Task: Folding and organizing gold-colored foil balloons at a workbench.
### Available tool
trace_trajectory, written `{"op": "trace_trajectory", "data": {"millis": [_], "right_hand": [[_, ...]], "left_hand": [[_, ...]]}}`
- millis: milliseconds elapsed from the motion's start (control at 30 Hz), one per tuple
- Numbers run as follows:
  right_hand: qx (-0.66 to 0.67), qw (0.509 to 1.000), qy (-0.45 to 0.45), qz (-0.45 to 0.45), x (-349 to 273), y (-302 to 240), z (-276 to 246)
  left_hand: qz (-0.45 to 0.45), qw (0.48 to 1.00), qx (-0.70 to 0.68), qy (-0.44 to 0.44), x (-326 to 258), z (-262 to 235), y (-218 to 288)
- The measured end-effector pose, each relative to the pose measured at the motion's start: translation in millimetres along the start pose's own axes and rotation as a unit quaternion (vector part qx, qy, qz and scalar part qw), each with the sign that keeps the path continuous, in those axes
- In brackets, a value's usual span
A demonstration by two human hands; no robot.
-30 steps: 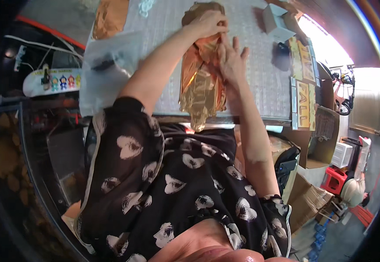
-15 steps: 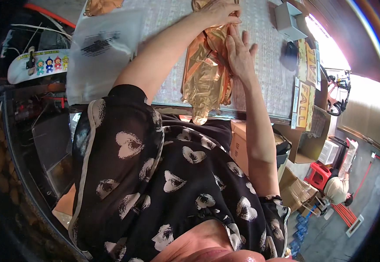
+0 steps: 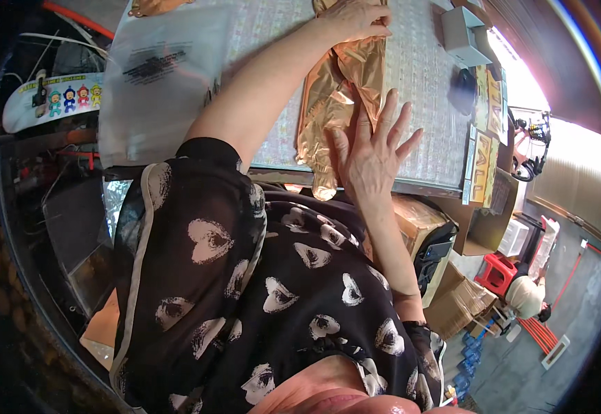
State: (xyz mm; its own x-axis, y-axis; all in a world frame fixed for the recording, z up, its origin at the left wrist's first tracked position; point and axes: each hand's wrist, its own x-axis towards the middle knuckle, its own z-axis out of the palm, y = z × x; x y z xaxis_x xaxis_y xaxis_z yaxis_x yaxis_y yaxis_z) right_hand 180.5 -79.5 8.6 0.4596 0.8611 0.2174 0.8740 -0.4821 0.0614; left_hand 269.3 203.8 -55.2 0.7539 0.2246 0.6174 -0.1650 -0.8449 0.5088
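Observation:
A flat, uninflated gold foil balloon lies lengthwise on the table, creased and folded over along its length. Its rounded near end hangs slightly past the table's front edge. Toward the far end my left hand is closed on the foil, its fingers bent and pointing right; the foil under it is partly hidden. My right hand lies over the balloon's near right side, fingers spread and thumb on the foil.
Clear plastic bags lie on the left of the table. Another piece of gold foil sits at the far left. A white box, a dark computer mouse and yellow packages line the right. Cartons stand below.
My right hand has slid nearer along the balloon, and its fingers have spread. The right side of the foil now looks folded inward. My left hand stays near the far end.

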Motion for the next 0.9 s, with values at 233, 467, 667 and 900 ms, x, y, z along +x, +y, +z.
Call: {"op": "trace_trajectory", "data": {"millis": [233, 467, 667, 900], "right_hand": [[-0.004, 1.0, -0.021, -0.004, -10, 9, 2], [0.051, 0.998, -0.046, -0.009, -25, 17, 2], [0.179, 0.979, -0.098, 0.022, -26, 44, -34], [0.211, 0.975, 0.046, 0.054, 65, 37, 32]], "left_hand": [[-0.01, 1.0, -0.021, -0.014, 1, -6, 8], [-0.017, 1.0, -0.019, -0.015, -2, -6, 5], [-0.024, 0.998, 0.053, -0.021, 1, -4, 9], [-0.008, 1.0, 0.014, -0.017, -1, 5, -13]]}}
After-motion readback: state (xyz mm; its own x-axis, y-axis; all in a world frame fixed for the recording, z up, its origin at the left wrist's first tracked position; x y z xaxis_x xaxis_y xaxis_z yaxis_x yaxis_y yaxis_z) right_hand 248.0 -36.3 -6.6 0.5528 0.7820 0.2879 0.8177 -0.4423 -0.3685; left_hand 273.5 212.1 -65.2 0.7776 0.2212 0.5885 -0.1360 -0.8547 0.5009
